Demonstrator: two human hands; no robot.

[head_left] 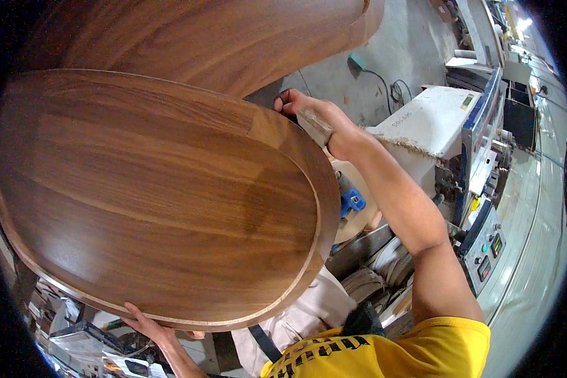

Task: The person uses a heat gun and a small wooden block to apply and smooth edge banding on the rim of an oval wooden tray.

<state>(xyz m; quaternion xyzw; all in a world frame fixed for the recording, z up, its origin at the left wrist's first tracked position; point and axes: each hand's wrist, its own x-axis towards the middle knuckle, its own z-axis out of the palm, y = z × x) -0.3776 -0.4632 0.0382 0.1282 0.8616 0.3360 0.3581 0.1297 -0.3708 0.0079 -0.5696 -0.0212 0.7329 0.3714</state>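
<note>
A large rounded brown wood-grain panel (170, 189) fills the left and middle of the view, a raised lip with a pale inner line running along its edge. My left hand (148, 324) grips its near edge, thumb on the lip and fingers partly hidden underneath. At the far right edge of the panel is my right hand (324, 120), its fingers curled. A small flat, pale, see-through-looking piece (315, 127) sits in its grasp, against the panel's outer side; its kind is unclear.
Another wood-grain panel (233, 31) lies behind. Beneath the right forearm are a blue clamp-like part (353, 200) and a pale round board. A white machine housing (425, 123) and a control panel (485, 249) with buttons stand right. A cable (384, 85) crosses the grey floor.
</note>
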